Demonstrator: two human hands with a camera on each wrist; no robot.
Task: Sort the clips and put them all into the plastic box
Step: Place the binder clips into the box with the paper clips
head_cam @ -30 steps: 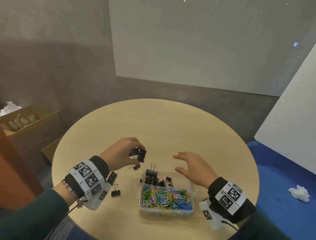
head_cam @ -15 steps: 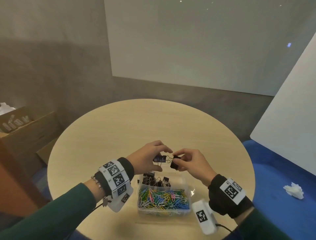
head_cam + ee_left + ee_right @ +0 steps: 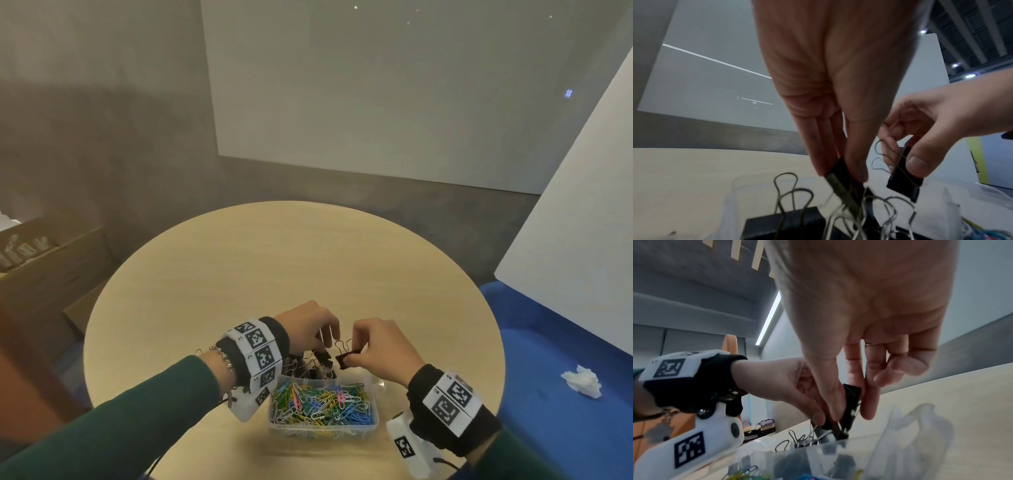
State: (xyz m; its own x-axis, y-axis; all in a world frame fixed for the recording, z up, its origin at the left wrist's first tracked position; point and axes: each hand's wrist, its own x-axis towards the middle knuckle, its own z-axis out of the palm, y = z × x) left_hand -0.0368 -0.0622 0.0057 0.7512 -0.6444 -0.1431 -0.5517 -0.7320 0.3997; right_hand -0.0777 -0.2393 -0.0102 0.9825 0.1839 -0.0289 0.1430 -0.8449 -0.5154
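- Head view: plastic box [image 3: 373, 423] sits near the front of the round counter [image 3: 274, 260]. Coloured paper clips [image 3: 322, 404] fill the near compartment, binder clips [image 3: 308, 368] the far one. Sorting looks nearly done. Grey wall, white panel [image 3: 376, 85], blue floor.
- Left wrist view: left hand [image 3: 830, 81] fingers pinch a black binder clip [image 3: 840, 167] over the box.
- Right wrist view: right hand [image 3: 869, 313] fingers grip a second black clip [image 3: 852, 395], not yet dropped.

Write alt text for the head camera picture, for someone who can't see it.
Over a clear plastic box on a round table, the left hand and right hand each pinch a black binder clip. Colourful paper clips fill the box's near compartment.
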